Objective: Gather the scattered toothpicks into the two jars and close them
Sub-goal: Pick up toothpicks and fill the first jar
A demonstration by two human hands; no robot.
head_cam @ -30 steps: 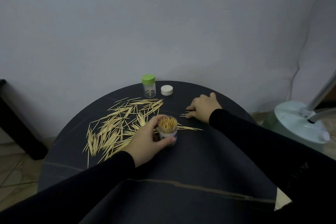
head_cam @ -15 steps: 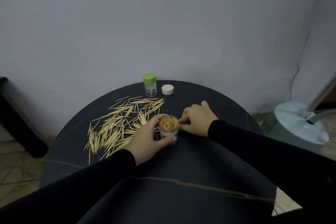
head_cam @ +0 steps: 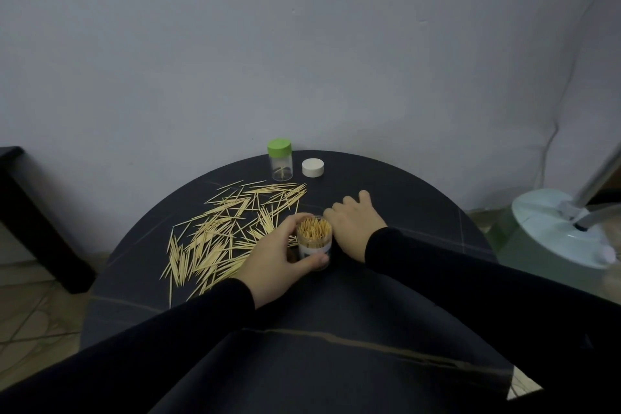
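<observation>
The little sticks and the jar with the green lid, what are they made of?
The toothpicks look like pale, matte wood or bamboo. The green-lidded jar is see-through, so probably clear plastic, maybe glass. Its green lid looks like smooth plastic.

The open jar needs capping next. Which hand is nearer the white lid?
Right. The right hand lies just in front of the white lid; the left hand is farther back, around the open jar.

Both arms wear long, close-fitting black fabric sleeves [head_cam: 168, 339] reaching the wrists; the left hand [head_cam: 272, 259] and right hand [head_cam: 356, 225] are bare, ungloved.
</observation>
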